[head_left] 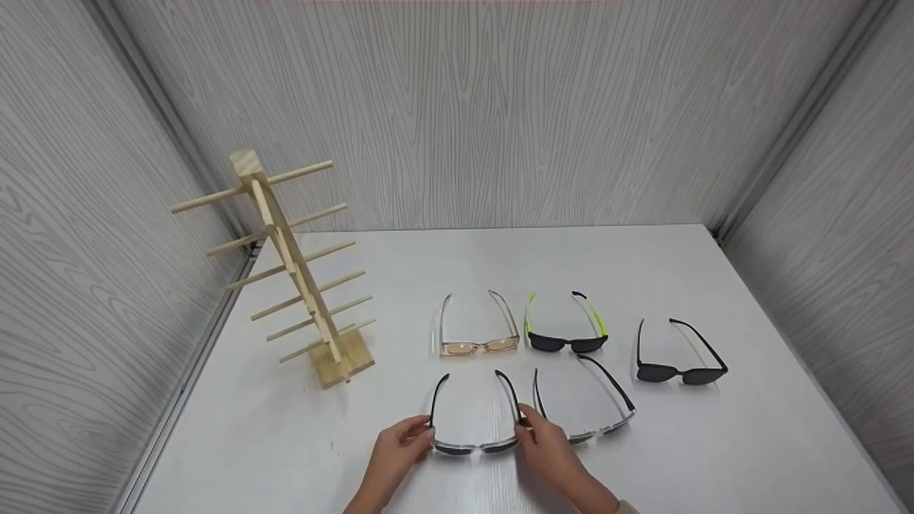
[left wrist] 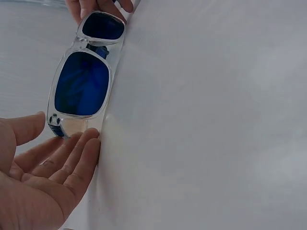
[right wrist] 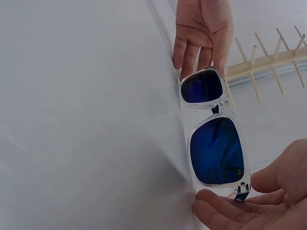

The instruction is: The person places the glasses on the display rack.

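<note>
Clear-framed sunglasses with dark blue lenses (left wrist: 82,84) and black temples are between the two hands at the table's near side, lenses towards the person in the head view (head_left: 454,450). The left hand (head_left: 394,453) holds their left corner, with thumb and fingers (left wrist: 81,163) on either side of the temple by the hinge. At the right corner, the right hand (head_left: 553,457) pinches the other temple near its hinge; its thumb (right wrist: 266,177) lies against the frame and its fingers reach underneath. Both temples stand unfolded, pointing away from the person.
A wooden rack (head_left: 300,278) with several pegs stands at the left. Clear glasses with orange lenses (head_left: 462,348), black-and-yellow sunglasses (head_left: 568,344) and black sunglasses (head_left: 682,375) lie beyond. Another clear-fronted pair (head_left: 615,427) lies beside the right hand, partly hidden by it.
</note>
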`<action>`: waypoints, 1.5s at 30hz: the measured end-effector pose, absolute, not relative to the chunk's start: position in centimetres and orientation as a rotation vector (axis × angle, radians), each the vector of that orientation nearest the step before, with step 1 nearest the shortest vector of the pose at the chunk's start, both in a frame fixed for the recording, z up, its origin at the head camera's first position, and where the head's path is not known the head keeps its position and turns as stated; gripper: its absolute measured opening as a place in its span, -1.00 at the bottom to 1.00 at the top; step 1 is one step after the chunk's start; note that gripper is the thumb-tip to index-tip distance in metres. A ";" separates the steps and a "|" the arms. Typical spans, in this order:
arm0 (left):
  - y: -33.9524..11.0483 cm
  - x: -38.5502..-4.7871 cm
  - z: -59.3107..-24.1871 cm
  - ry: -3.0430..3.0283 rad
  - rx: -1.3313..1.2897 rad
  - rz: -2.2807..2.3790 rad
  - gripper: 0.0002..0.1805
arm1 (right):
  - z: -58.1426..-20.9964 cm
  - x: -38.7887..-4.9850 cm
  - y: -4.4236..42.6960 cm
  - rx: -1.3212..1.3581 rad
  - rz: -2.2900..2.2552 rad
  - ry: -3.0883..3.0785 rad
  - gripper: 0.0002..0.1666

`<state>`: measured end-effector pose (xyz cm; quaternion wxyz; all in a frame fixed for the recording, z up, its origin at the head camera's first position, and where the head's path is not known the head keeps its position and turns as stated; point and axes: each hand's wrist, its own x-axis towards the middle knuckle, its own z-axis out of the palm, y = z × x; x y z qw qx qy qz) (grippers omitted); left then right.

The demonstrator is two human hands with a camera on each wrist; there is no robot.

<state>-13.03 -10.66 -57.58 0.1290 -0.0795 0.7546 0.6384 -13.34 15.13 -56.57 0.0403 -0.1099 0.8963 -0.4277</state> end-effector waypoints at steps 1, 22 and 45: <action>-10.7 -13.0 -57.6 2.185 -0.228 1.867 -0.53 | -56.5 -13.4 15.1 -0.333 -1.319 2.742 -0.55; -12.2 -12.6 -58.0 1.842 -0.299 2.010 -0.33 | -56.3 -13.7 14.6 -0.308 -1.428 2.629 -0.52; -14.2 -12.6 -56.2 1.842 -0.306 2.092 -0.33 | -53.0 -14.6 12.8 -0.394 -1.724 2.430 -0.49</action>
